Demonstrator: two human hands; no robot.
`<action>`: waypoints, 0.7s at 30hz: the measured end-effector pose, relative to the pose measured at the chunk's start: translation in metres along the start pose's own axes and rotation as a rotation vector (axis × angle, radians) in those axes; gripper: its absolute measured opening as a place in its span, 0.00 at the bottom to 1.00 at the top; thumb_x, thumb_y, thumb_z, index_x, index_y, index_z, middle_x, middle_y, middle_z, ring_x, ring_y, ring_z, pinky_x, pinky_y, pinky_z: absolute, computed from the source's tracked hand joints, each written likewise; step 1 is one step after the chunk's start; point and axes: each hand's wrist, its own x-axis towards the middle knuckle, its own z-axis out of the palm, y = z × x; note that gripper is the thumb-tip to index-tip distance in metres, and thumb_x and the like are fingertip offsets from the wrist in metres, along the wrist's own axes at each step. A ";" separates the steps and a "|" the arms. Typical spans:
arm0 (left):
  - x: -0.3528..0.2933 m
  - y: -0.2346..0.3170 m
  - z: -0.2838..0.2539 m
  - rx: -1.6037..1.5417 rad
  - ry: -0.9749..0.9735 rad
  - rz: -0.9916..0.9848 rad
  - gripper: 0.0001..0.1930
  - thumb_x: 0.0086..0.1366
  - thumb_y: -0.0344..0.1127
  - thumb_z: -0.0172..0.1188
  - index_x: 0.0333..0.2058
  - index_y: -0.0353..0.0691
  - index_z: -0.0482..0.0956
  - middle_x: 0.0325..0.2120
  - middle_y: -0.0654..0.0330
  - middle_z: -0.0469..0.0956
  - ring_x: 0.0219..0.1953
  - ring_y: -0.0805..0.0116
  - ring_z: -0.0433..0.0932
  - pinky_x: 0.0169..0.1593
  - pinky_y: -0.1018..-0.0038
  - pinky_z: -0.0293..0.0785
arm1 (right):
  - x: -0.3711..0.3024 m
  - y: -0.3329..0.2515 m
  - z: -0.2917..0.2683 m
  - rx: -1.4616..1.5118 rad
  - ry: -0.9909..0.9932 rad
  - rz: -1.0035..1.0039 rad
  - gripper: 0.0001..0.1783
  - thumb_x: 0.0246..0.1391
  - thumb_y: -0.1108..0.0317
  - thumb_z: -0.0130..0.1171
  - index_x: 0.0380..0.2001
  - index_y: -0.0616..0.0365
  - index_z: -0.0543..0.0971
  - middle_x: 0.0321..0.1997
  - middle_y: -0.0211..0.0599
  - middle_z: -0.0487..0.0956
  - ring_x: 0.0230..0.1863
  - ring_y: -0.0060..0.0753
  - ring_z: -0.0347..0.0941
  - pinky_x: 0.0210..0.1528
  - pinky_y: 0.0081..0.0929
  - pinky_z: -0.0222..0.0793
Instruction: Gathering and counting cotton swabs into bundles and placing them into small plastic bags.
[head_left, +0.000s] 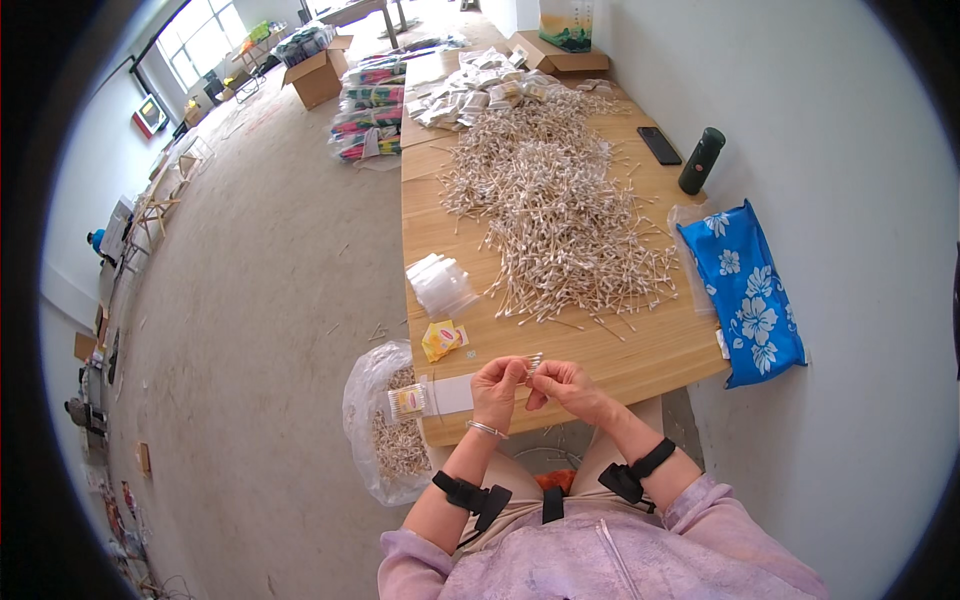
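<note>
Close to the table's front edge, my left hand [497,386] and my right hand [566,388] meet around a small bunch of cotton swabs [535,362]. Fingers of both hands are closed on the bunch, and its white tips show above them. Beyond my hands spreads a large heap of loose cotton swabs [560,190]. Left of my left hand, a small clear bag of swabs with a yellow card [408,401] lies at the table edge, beside a white strip [452,394]. Yellow cards [443,340] and a stack of clear plastic bags [440,285] lie farther up the left side.
A blue flowered package [748,295], a dark green bottle [702,161] and a black phone [658,146] line the table's right side by the wall. Filled packets [480,90] and a cardboard box [560,58] sit at the far end. A plastic sack of swabs [385,430] stands below the left edge.
</note>
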 end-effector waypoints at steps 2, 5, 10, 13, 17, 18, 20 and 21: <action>0.001 0.003 0.002 -0.128 0.016 -0.063 0.11 0.64 0.36 0.58 0.37 0.33 0.79 0.29 0.63 0.79 0.27 0.79 0.74 0.36 0.82 0.73 | 0.001 0.003 -0.002 0.016 0.026 -0.010 0.11 0.63 0.64 0.48 0.33 0.60 0.74 0.27 0.33 0.79 0.30 0.21 0.76 0.35 0.19 0.73; 0.002 0.011 0.009 -0.161 0.011 -0.077 0.11 0.64 0.36 0.57 0.38 0.33 0.79 0.29 0.63 0.79 0.27 0.79 0.73 0.36 0.82 0.73 | 0.001 0.002 -0.003 0.015 0.039 0.006 0.11 0.63 0.65 0.47 0.33 0.60 0.74 0.26 0.33 0.79 0.30 0.21 0.77 0.35 0.19 0.73; 0.001 0.008 0.002 -0.008 -0.068 -0.045 0.10 0.65 0.36 0.57 0.36 0.34 0.79 0.28 0.63 0.79 0.28 0.79 0.74 0.35 0.81 0.73 | 0.001 0.000 -0.001 0.007 0.015 0.004 0.11 0.63 0.65 0.47 0.33 0.60 0.74 0.26 0.33 0.79 0.30 0.21 0.77 0.35 0.19 0.73; 0.002 0.006 0.003 -0.026 -0.061 -0.030 0.10 0.65 0.36 0.57 0.34 0.34 0.79 0.27 0.64 0.78 0.28 0.79 0.73 0.35 0.81 0.73 | 0.000 -0.005 0.004 0.007 0.017 0.027 0.10 0.63 0.64 0.48 0.34 0.60 0.74 0.26 0.34 0.79 0.29 0.21 0.77 0.35 0.18 0.73; 0.002 0.003 0.004 -0.034 -0.046 -0.026 0.10 0.65 0.36 0.56 0.32 0.34 0.79 0.27 0.65 0.78 0.27 0.80 0.72 0.33 0.82 0.71 | 0.000 -0.001 0.003 0.026 0.062 0.036 0.10 0.62 0.65 0.48 0.33 0.61 0.73 0.27 0.34 0.79 0.29 0.22 0.77 0.34 0.18 0.73; 0.002 0.002 0.002 -0.034 -0.045 -0.025 0.10 0.65 0.36 0.56 0.32 0.34 0.79 0.27 0.65 0.78 0.27 0.80 0.72 0.33 0.82 0.71 | 0.001 0.000 0.002 0.026 0.061 0.036 0.10 0.62 0.65 0.48 0.33 0.61 0.73 0.27 0.34 0.79 0.29 0.22 0.77 0.34 0.18 0.73; 0.002 0.000 -0.003 -0.001 -0.088 -0.053 0.11 0.65 0.38 0.55 0.33 0.35 0.78 0.27 0.63 0.78 0.29 0.77 0.74 0.35 0.81 0.72 | 0.001 0.001 0.001 -0.004 0.022 0.032 0.10 0.62 0.65 0.49 0.33 0.61 0.73 0.27 0.34 0.79 0.29 0.23 0.77 0.34 0.19 0.73; 0.002 0.000 -0.003 -0.002 -0.088 -0.053 0.11 0.65 0.38 0.55 0.33 0.35 0.78 0.27 0.63 0.78 0.29 0.77 0.74 0.35 0.81 0.72 | 0.001 0.001 0.000 -0.004 0.022 0.033 0.10 0.62 0.65 0.49 0.33 0.61 0.73 0.27 0.34 0.79 0.29 0.23 0.77 0.34 0.19 0.73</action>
